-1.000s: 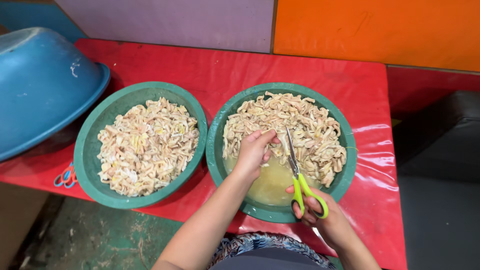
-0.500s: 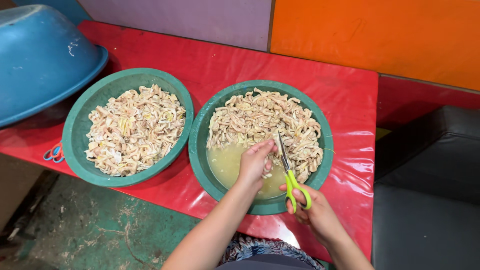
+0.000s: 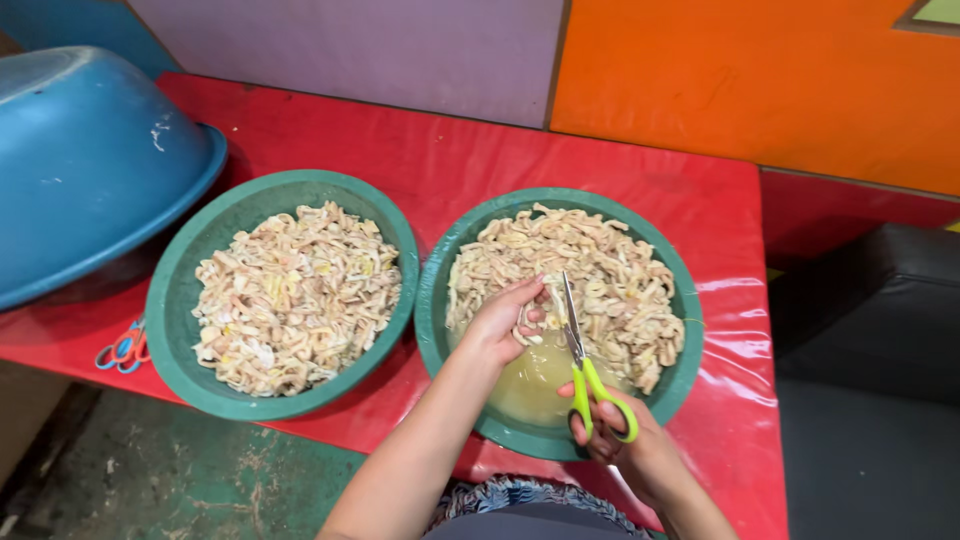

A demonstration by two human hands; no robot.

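Left hand (image 3: 505,320) pinching a pale strip (image 3: 528,326) over the right bowl (image 3: 440,300), just at 9 o'clock of the blades. Right hand (image 3: 625,450) closed through the green loops of the scissors (image 3: 578,350), long axis near 12-to-6, tips at 12. Left bowl (image 3: 165,300), blue tub (image 3: 80,160) and spare scissors (image 3: 122,350) at 9 o'clock on the red worktop (image 3: 450,140).

A second round green plastic basin (image 3: 180,300) sits on the left of the red plastic-covered desk (image 3: 480,150), heaped with pale curly strips (image 3: 295,295). Beside it, a big upturned blue plastic tub (image 3: 85,160) leans at the desk's far-left edge. A small pair of red-and-blue-handled scissors (image 3: 122,350) lies near the front-left corner. Behind stand a lilac wall panel (image 3: 350,45) and an orange one (image 3: 760,80); a dark cushioned seat (image 3: 870,380) is on the right.
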